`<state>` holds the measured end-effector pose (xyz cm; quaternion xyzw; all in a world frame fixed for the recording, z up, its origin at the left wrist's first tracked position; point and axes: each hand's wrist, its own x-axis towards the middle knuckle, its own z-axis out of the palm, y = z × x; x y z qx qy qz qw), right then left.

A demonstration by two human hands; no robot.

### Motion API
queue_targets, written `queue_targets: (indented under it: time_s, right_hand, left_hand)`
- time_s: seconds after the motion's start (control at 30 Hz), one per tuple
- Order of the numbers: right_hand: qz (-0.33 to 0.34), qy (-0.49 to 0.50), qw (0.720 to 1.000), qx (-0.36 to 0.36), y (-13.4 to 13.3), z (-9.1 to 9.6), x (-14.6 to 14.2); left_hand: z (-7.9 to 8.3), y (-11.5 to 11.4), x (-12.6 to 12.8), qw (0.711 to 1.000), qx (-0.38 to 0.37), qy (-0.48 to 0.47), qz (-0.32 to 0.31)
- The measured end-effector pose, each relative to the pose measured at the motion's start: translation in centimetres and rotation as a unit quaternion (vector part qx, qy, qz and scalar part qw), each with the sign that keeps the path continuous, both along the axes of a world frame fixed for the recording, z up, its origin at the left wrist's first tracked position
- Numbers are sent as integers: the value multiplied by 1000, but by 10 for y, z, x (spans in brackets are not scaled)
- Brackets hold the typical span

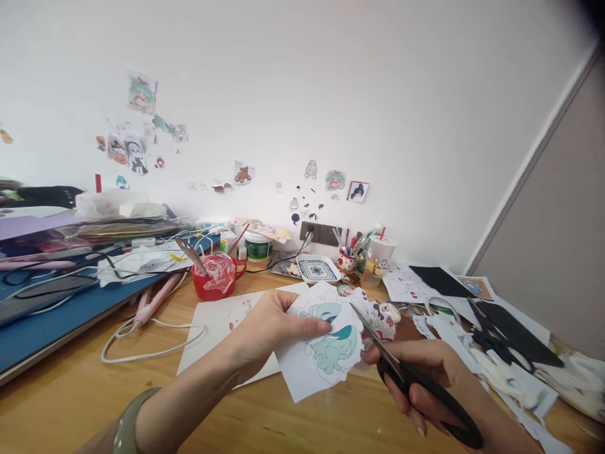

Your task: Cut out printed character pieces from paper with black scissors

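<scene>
My left hand (278, 321) pinches a sheet of white paper (295, 375) printed with teal hair-like shapes, thumb on top. The sheet's right edge is cut in a wavy outline, while its lower left corner is still straight. In my right hand (435, 366) are black-handled scissors (401, 375), with fingers through the loops. Their blades point up and left at the paper's right edge; I cannot tell whether they touch it. Below the held sheet lies a larger white paper (198, 337) on the wooden table (265, 416).
Left stand a red mug (213, 287) with plastic inside and a pink corded tool (155, 302). Behind are a patterned square dish (317, 270), a pen cup (346, 260) and a drink cup (378, 258). A second pair of scissors (496, 340) lies among paper scraps (454, 340) at right.
</scene>
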<state>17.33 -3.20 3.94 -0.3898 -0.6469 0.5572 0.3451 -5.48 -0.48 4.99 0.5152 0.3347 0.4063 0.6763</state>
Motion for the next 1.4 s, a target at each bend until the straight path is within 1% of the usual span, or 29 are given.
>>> queue_targets:
  time_s: [0.1,0.23,0.4,0.53,0.8,1.0,1.13,1.4]
  right_hand:
    - [0,-4,1000,9,1,-1,0]
    - [10,-3,1000,10,1,1,1]
    - [25,-30,999,6,-1,5,2]
    - [13,-23,1000,0,-3,7,2]
    - [30,-25,999,-2,-3,6,4]
    - [25,-39,999,-2,-5,8,2]
    - [17,-50,999,-4,-4,7,1]
    - [24,-35,998,-42,-3,6,3]
  left_hand:
    - [1,0,-1,1000,-7,14,9]
    - [3,1,-2,1000,0,22,2]
    - [6,3,-6,999,5,44,4]
    - [6,5,-9,999,10,44,-5]
    - [11,5,-11,999,15,32,-26]
    - [18,3,-12,999,16,41,-28]
    - [25,1,-13,998,11,58,-16]
    - [33,-1,-13,997,8,72,-25]
